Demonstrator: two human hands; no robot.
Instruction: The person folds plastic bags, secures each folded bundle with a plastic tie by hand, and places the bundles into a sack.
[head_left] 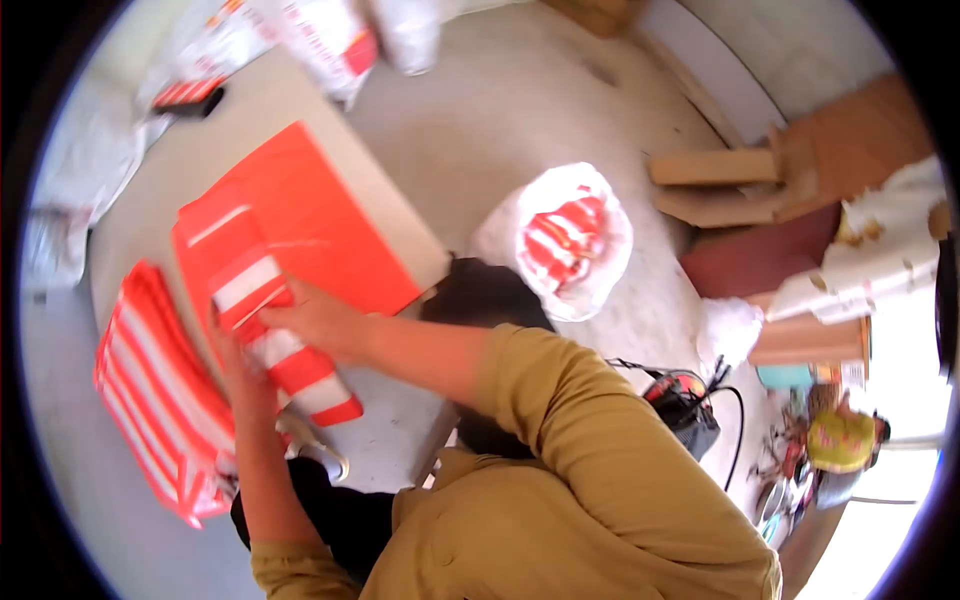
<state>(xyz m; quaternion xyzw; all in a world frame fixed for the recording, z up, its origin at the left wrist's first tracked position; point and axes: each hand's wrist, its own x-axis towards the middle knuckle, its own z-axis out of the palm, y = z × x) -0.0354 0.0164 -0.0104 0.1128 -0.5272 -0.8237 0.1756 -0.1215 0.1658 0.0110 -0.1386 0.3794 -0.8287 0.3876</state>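
Both my hands are closed on a folded red-and-white striped piece of thin material (270, 348), which lies slantwise over the corner of a board. My left hand (232, 350) grips its left edge. From the other side, my right hand (318, 318) presses its fingers and thumb onto the middle of the piece. Beneath its upper end is a flat red sheet (325, 220) on the pale board (385, 190). Left of my left hand lies a thick stack of similar striped material (165, 400). My fingertips are partly hidden by the piece.
An open white sack (612, 265) with striped pieces inside stands on the floor. A dark item with a striped top (190, 97) lies on the board's far corner. Full white bags (320, 40) line the back. Cardboard (850, 140) and another person (842, 440) are at right.
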